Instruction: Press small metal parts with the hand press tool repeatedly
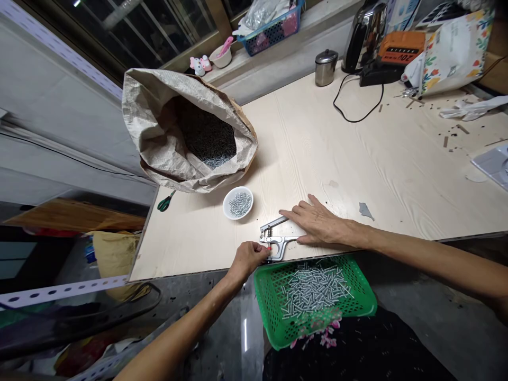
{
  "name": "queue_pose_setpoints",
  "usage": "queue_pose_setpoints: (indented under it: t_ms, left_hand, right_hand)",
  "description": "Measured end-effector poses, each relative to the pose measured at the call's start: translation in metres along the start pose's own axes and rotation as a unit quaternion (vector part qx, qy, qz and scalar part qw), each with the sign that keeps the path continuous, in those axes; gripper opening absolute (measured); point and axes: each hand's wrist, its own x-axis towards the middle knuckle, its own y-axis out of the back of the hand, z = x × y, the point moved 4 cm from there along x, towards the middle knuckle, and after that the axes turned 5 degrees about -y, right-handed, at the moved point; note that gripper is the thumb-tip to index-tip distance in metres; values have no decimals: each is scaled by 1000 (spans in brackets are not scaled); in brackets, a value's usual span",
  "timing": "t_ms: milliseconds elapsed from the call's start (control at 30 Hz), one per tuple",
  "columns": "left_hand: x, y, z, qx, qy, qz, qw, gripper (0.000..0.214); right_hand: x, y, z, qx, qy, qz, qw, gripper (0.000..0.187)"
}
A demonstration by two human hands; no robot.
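Note:
Silver snap-fastener pliers [280,243] with a spring and a red piece at the jaws lie at the table's front edge. My right hand [317,219] is around their two handles, some fingers stretched out over the upper one. At the jaws, the fingers of my left hand [251,256] are pinched together; whatever sits between them is too small to make out. Just below the table edge, a green plastic basket [270,312] holds many small silver spring-like or threaded pieces [315,288]. Similar small metal pieces fill a white bowl [226,207] behind my left hand.
A large open sack [146,143] of dark metal pieces stands at the table's back left, with green-handled scissors [164,203] beside it. Further back are a metal canister [326,69], an electric kettle [363,37] and a black cable [357,121]. A grey scrap [365,210] lies right of my right hand.

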Motion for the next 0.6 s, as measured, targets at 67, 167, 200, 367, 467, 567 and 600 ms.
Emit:
queue_pose_setpoints:
  t_ms: [67,167,200,367,467,567,600]
  left_hand:
    - [-7,1,5,60,-23,25,998,31]
    - [-18,-2,26,182,-134,98,969,23]
    - [-20,-6,36,214,-193,116,950,20]
    - [-1,-29,75,275,-425,62,860,52]
    - [14,-31,82,292,-447,11,845,57]
    - [18,-29,84,321,-440,-4,839,65]
    - [17,-29,85,331,-438,-7,836,65]
  right_hand:
    - [-4,1,-3,7,2,6,1000,69]
    - [-8,0,-6,6,5,26,1000,69]
    - [-8,-1,-7,3,4,30,1000,70]
    - [-8,-9,-7,23,-16,46,999,77]
    - [-14,-11,-2,39,-31,51,997,76]
    - [-22,-11,2,33,-65,46,996,61]
    - [-24,-11,3,32,-73,46,996,55]
